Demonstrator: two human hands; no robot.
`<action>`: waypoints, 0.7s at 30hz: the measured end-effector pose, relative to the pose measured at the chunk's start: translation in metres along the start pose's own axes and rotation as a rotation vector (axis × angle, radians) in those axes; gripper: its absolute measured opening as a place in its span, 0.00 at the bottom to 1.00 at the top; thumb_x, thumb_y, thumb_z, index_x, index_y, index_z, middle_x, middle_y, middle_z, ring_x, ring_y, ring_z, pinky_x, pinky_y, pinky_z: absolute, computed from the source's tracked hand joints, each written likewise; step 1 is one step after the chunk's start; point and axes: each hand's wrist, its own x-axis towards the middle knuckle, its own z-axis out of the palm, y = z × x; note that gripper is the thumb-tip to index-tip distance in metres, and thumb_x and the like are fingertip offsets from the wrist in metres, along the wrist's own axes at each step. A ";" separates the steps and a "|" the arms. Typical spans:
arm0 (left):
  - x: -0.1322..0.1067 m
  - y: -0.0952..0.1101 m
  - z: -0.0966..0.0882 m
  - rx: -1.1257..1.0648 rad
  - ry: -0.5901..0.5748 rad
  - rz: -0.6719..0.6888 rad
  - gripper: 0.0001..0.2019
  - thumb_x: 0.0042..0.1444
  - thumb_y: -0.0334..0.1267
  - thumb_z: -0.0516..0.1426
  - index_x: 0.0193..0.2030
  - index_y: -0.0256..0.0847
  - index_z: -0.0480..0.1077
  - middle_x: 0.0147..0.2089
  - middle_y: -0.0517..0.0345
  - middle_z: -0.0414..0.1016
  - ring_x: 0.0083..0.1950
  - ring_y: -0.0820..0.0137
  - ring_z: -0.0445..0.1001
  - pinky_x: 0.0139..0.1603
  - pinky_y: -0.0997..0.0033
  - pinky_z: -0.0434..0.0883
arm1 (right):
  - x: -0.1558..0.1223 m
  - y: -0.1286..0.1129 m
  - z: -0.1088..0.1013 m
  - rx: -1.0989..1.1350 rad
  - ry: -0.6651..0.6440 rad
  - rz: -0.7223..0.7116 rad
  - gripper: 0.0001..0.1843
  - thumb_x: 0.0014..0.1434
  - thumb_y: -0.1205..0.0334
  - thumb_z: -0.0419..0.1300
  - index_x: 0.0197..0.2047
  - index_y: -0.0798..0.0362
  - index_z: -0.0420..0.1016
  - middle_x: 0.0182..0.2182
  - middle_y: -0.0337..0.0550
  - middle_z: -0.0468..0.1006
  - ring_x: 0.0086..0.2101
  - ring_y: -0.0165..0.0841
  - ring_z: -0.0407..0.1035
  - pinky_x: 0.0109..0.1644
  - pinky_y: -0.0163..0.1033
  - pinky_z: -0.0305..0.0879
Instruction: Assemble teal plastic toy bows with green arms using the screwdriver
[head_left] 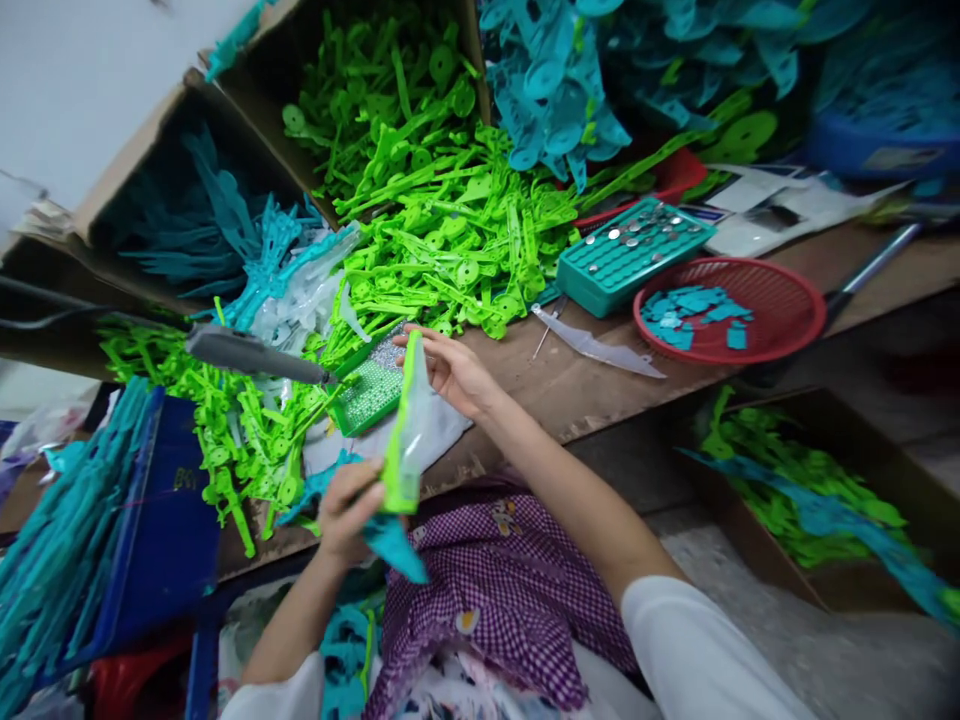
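My left hand (pixel 347 510) is closed on the lower end of a long green plastic piece with a clear sleeve (pixel 409 430) and a teal plastic piece (pixel 394 545) beneath it. My right hand (pixel 450 370) pinches the upper end of the same green piece, near a small green tray of tiny beads (pixel 367 390). Both hands hover over the front edge of the wooden table (pixel 585 385), above a purple checked cloth (pixel 495 590) on my lap.
A heap of green plastic parts (pixel 450 230) covers the table's middle. Cardboard boxes (pixel 142 180) at the back hold green and teal parts. A teal tray with metal discs (pixel 634 250), a red basket with teal chips (pixel 727 310), a grey tool (pixel 247 352) and a blue bin (pixel 161 520) lie around.
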 end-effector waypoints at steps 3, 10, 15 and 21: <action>-0.020 0.012 0.033 0.046 -0.132 0.381 0.11 0.54 0.30 0.61 0.44 0.45 0.71 0.46 0.53 0.77 0.46 0.65 0.79 0.40 0.67 0.76 | -0.007 -0.002 -0.009 -0.001 0.037 0.031 0.14 0.59 0.64 0.54 0.46 0.51 0.75 0.47 0.42 0.81 0.36 0.28 0.77 0.45 0.35 0.76; -0.034 0.008 0.079 0.080 -0.126 0.483 0.09 0.56 0.30 0.61 0.44 0.45 0.73 0.45 0.56 0.80 0.45 0.67 0.79 0.42 0.70 0.74 | -0.011 0.000 -0.034 -0.012 0.136 0.092 0.13 0.62 0.62 0.51 0.45 0.50 0.75 0.47 0.41 0.81 0.33 0.24 0.76 0.43 0.30 0.75; -0.037 0.005 0.080 0.039 -0.117 0.449 0.11 0.55 0.30 0.63 0.45 0.45 0.73 0.46 0.55 0.80 0.49 0.65 0.78 0.44 0.69 0.74 | -0.006 0.000 -0.032 0.012 0.157 0.093 0.14 0.64 0.65 0.48 0.43 0.51 0.75 0.44 0.40 0.82 0.33 0.23 0.76 0.41 0.28 0.75; -0.035 0.006 0.075 0.035 -0.123 0.458 0.09 0.57 0.31 0.61 0.44 0.45 0.72 0.45 0.56 0.80 0.49 0.66 0.79 0.44 0.70 0.75 | -0.003 0.003 -0.036 0.014 0.175 0.101 0.14 0.63 0.66 0.48 0.41 0.51 0.75 0.43 0.40 0.82 0.33 0.24 0.76 0.44 0.30 0.75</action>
